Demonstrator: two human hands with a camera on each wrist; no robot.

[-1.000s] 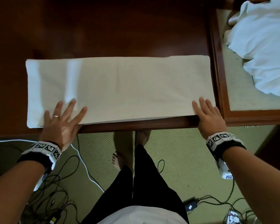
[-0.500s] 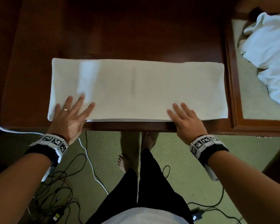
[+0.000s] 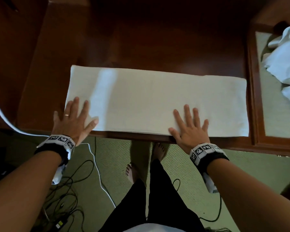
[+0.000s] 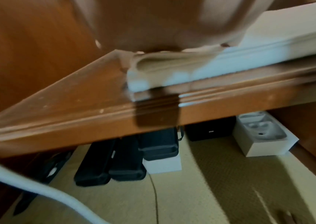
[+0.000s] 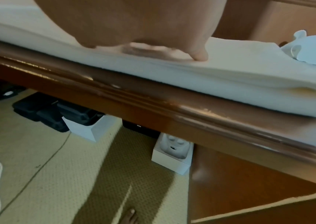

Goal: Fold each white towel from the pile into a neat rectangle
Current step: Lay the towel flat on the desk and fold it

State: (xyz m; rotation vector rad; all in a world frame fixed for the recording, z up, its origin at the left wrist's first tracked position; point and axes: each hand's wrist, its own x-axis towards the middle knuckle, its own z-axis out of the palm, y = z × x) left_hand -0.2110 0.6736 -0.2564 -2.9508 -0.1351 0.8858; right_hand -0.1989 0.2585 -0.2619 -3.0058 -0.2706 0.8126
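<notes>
A white towel (image 3: 157,99), folded into a long strip, lies along the front edge of the dark wooden desk (image 3: 157,39). My left hand (image 3: 72,119) lies flat with spread fingers on its near left corner. My right hand (image 3: 189,128) presses flat on the near edge, right of the middle. The wrist views show the layered towel edge (image 4: 230,60) (image 5: 230,84) under each palm. A pile of crumpled white towels (image 3: 286,64) sits at the far right.
The pile rests on a lower framed surface (image 3: 253,114) right of the desk. Below the desk edge are green carpet, my bare feet (image 3: 132,171), a white cable (image 3: 7,124), black cables, and boxes and black cases (image 4: 126,159) under the desk.
My right hand slid left along the towel's near edge from the right corner toward the middle. My left hand stayed on the left corner. The head view shifted left.
</notes>
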